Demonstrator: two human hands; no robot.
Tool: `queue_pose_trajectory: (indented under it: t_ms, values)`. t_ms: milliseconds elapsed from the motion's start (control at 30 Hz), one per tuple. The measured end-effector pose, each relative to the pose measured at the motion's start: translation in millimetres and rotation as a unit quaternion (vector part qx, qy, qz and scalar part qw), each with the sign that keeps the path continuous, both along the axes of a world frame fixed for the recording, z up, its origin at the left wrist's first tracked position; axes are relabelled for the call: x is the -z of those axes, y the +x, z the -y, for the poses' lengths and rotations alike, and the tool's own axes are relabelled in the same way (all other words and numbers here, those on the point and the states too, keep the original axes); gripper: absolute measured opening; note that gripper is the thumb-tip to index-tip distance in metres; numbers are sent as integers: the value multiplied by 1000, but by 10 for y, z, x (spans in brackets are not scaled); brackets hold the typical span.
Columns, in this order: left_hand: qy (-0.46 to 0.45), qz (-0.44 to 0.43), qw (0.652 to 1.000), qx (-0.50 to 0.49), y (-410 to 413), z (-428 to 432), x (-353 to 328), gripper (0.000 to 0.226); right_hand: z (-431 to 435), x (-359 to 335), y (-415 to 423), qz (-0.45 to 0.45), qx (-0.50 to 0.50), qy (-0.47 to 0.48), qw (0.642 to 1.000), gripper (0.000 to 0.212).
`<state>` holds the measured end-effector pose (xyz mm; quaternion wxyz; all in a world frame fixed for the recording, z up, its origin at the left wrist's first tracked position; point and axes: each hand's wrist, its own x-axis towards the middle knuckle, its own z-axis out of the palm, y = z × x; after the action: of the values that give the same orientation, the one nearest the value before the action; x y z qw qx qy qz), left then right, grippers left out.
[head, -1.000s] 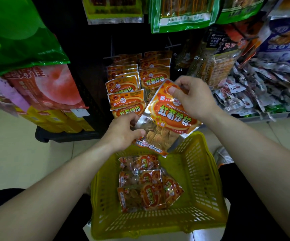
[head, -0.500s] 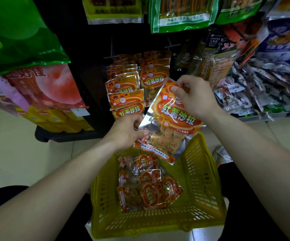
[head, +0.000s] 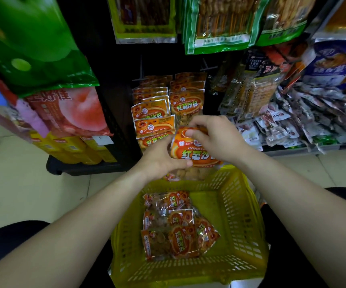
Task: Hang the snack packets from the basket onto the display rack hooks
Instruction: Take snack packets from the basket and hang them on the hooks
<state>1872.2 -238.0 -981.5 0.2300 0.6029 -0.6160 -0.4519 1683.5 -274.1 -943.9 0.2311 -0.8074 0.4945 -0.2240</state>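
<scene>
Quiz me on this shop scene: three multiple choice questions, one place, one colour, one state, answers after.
1. The loose packets lie: A in the basket; B on the floor; C on a shelf.
2. The basket is: A red; B yellow; C blue.
3. The packet above the basket is held by: A both hands; B one hand; C nothing.
Answers: A, piled on its bottom; B, yellow mesh walls; A, left hand grips its side, right hand pinches its top.
</scene>
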Motion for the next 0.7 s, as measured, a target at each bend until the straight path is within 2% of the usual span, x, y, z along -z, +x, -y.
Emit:
queue_pose_trajectory:
  t_ms: [167, 233, 400, 600, 700]
  values:
    - [-17, -10, 1000, -1, -53, -28, -43, 26, -72, -90, 13, 57, 6, 27, 998, 19]
    - [-10, -10, 1000, 4, -39, -33, -50, 18, -116, -92, -26, 63, 7, 48, 997, 14]
    - [-5, -18, 1000, -8, -15, 10, -21, 24, -174, -66, -223, 26, 7, 87, 996, 9]
    - [26, -53, 998, -9, -65, 75, -7, 38, -178, -9, -266, -7, 54, 49, 997, 6]
    - [15, -81, 996, -46, -63, 156, -17, 51, -23, -74, -350, -50, 66, 20, 996, 8]
